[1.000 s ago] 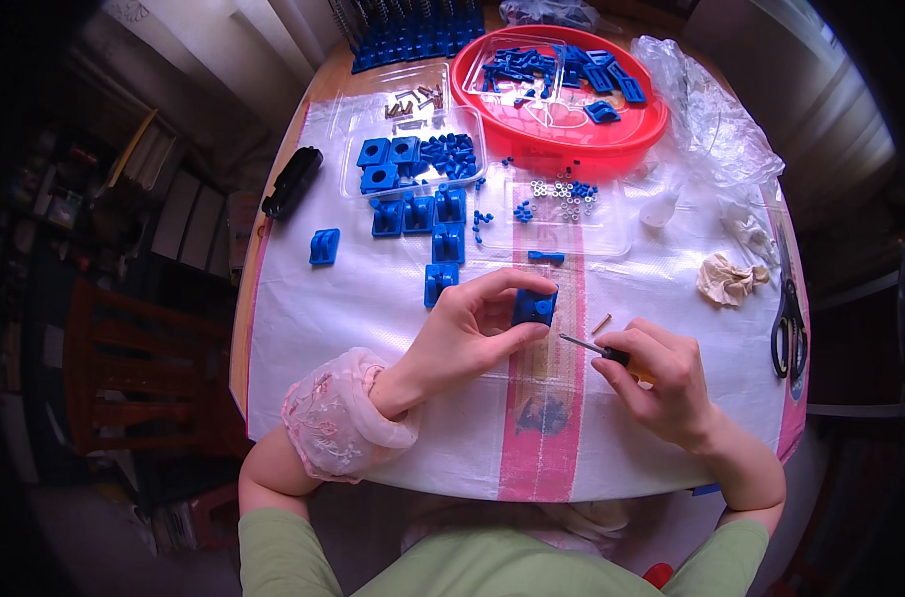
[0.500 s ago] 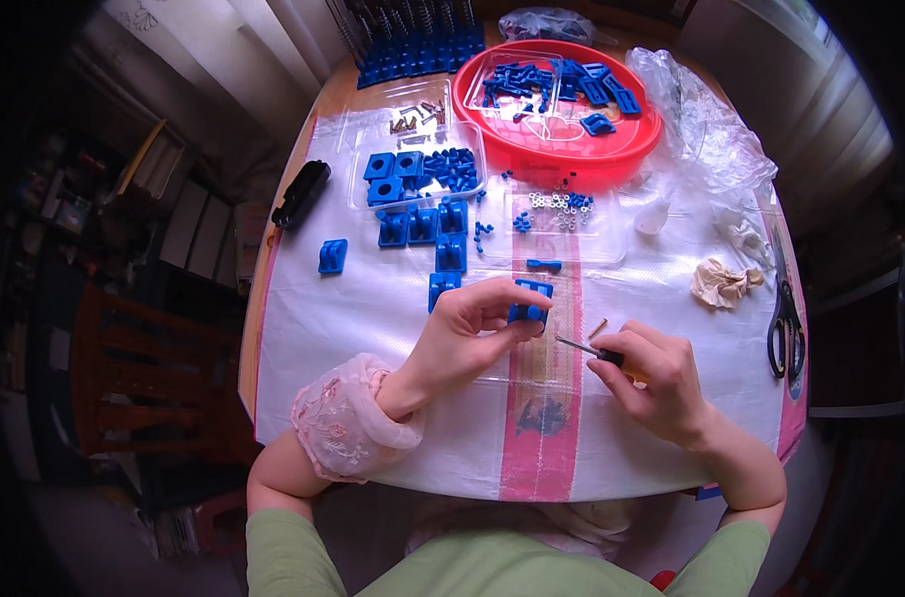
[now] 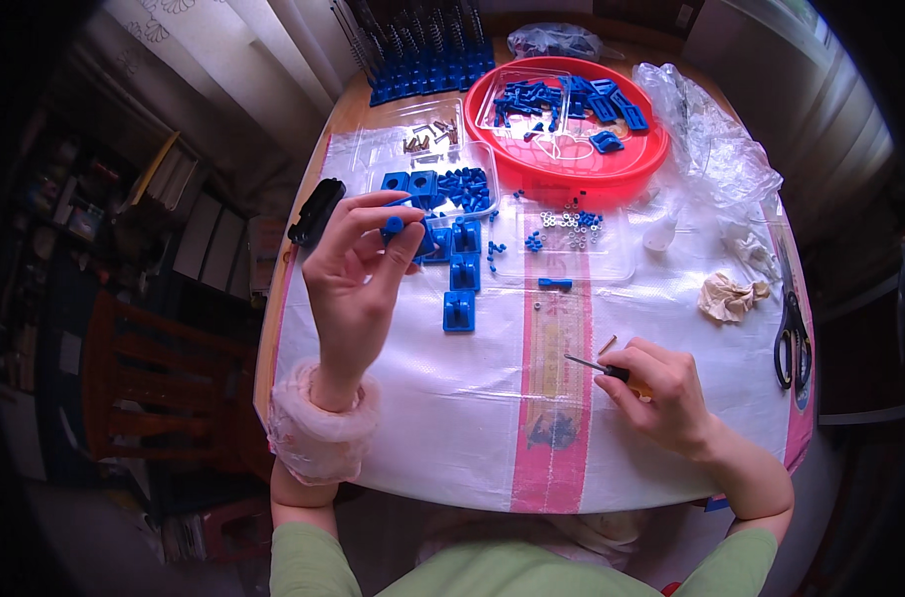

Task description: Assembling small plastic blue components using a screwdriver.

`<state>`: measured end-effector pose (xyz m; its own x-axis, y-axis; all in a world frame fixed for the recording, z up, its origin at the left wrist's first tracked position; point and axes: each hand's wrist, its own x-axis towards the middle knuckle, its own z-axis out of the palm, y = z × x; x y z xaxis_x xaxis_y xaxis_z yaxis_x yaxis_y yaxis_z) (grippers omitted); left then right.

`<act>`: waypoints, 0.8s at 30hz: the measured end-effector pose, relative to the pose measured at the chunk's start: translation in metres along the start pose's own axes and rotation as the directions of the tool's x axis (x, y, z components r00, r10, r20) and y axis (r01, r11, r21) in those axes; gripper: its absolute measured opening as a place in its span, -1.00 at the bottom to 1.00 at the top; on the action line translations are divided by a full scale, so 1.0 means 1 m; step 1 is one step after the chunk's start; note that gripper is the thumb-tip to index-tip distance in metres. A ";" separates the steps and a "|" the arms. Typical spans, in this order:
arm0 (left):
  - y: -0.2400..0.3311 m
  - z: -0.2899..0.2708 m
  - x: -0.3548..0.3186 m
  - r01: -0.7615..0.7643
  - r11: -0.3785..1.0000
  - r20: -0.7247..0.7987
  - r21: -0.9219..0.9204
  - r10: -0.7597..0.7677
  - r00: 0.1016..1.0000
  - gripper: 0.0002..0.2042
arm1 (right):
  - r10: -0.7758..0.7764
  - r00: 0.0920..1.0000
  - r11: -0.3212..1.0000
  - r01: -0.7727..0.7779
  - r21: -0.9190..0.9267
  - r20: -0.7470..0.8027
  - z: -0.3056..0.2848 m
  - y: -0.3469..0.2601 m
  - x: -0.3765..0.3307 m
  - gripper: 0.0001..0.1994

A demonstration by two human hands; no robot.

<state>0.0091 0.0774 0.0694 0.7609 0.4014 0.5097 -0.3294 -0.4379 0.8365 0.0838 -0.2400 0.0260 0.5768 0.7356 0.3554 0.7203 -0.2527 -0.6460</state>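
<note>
My left hand [image 3: 353,284] is raised over the left part of the table, its thumb and fingers closed on a small blue plastic block [image 3: 395,227] that they partly cover. Just beyond it, a column of similar blue blocks [image 3: 458,311] runs down the sheet. My right hand [image 3: 661,393] rests near the front right, gripping a screwdriver [image 3: 583,361] with a thin metal shaft pointing left. Close to its tip lies a brass-coloured screw [image 3: 607,344]. A tiny nut [image 3: 537,306] and a narrow blue piece [image 3: 555,284] lie farther in, on the pink stripe.
A clear box [image 3: 494,199] holds blue parts, with loose screws [image 3: 417,144] behind it. Small white rings [image 3: 559,220] lie in a clear tray. A red basin [image 3: 611,184] with blue pieces stands at the back. Scissors [image 3: 794,343] and crumpled tissue [image 3: 731,298] lie right.
My left hand has carried the blue block from the middle of the table leftward and up to the block group. My right hand with the screwdriver has stayed nearly in place.
</note>
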 end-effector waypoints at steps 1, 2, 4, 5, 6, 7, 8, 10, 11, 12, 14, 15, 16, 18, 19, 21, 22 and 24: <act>-0.005 -0.007 0.003 -0.011 0.995 0.004 0.097 0.011 1.000 -0.87 | -0.001 1.000 1.000 0.001 0.006 -0.005 0.001 0.001 0.000 -0.86; -0.007 -0.010 0.005 -0.022 0.981 0.009 0.193 0.020 1.000 -0.89 | -0.002 1.000 1.000 0.002 0.012 -0.010 0.001 0.001 0.001 -0.86; -0.007 -0.011 0.008 -0.061 0.905 0.049 0.422 0.045 0.998 -0.92 | 0.007 1.000 1.000 -0.007 0.007 -0.005 0.001 0.002 0.001 -0.86; -0.007 -0.011 0.008 -0.082 0.846 0.071 0.526 0.053 0.996 -0.94 | 0.013 1.000 1.000 -0.013 0.004 -0.003 0.001 0.002 0.000 -0.86; -0.009 -0.012 0.007 -0.047 0.826 0.091 0.561 -0.006 0.996 -0.91 | 0.013 1.000 1.000 -0.013 0.004 0.002 0.001 0.003 0.000 -0.86; -0.011 -0.012 0.006 -0.020 0.805 0.103 0.593 -0.051 0.993 -0.90 | 0.013 1.000 1.000 -0.013 0.004 0.006 0.001 0.003 0.000 -0.86; -0.015 -0.012 0.004 0.005 0.782 0.113 0.623 -0.096 0.989 -0.89 | 0.013 1.000 1.000 -0.013 0.003 0.011 0.002 0.003 -0.001 -0.86; -0.018 -0.009 0.002 0.042 0.758 0.121 0.650 -0.158 0.980 -0.86 | 0.009 1.000 1.000 -0.009 0.005 0.008 0.002 0.003 -0.001 -0.86; -0.021 -0.009 0.000 -0.006 0.735 0.147 0.678 -0.127 0.981 -0.86 | 0.007 1.000 1.000 -0.007 0.007 0.007 0.002 0.003 -0.001 -0.86; -0.027 -0.010 -0.001 -0.054 0.710 0.174 0.702 -0.097 0.980 -0.87 | 0.005 1.000 1.000 -0.005 0.005 0.007 0.002 0.003 -0.001 -0.85; -0.030 -0.009 -0.002 -0.067 0.683 0.192 0.727 -0.109 0.975 -0.87 | 0.003 1.000 1.000 -0.003 0.001 0.007 0.001 0.002 -0.001 -0.85; -0.031 -0.008 -0.002 -0.031 0.682 0.182 0.731 -0.150 0.972 -0.86 | 0.003 1.000 1.000 -0.003 0.003 0.006 0.001 0.002 -0.001 -0.85; -0.031 -0.008 -0.002 0.005 0.679 0.170 0.734 -0.191 0.967 -0.86 | 0.003 1.000 1.000 -0.003 0.005 0.006 0.001 0.001 0.000 -0.85; -0.038 -0.009 -0.002 0.070 0.737 0.154 0.672 -0.232 0.961 -0.86 | 0.000 1.000 1.000 0.000 0.005 0.007 0.001 0.001 -0.001 -0.85; -0.040 -0.009 -0.002 0.103 0.763 0.147 0.638 -0.252 0.956 -0.85 | -0.002 1.000 1.000 0.002 0.001 0.008 0.001 0.001 -0.001 -0.85; -0.038 -0.010 -0.002 0.101 0.753 0.196 0.651 -0.296 0.935 -0.85 | -0.005 1.000 1.000 0.006 -0.003 0.007 0.002 0.003 -0.002 -0.85; -0.037 -0.010 -0.001 0.100 0.747 0.220 0.657 -0.317 0.922 -0.86 | -0.006 1.000 1.000 0.006 -0.004 0.006 0.002 0.003 -0.002 -0.85; -0.040 -0.009 -0.002 0.101 0.759 0.224 0.643 -0.313 0.923 -0.84 | -0.006 1.000 1.000 0.006 -0.006 0.007 0.002 0.003 -0.002 -0.85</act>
<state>0.0154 0.1013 0.0366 0.9306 0.3274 0.1639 0.1865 -0.8092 0.5571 0.0842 -0.2415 0.0219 0.5695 0.7414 0.3550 0.7262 -0.2515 -0.6398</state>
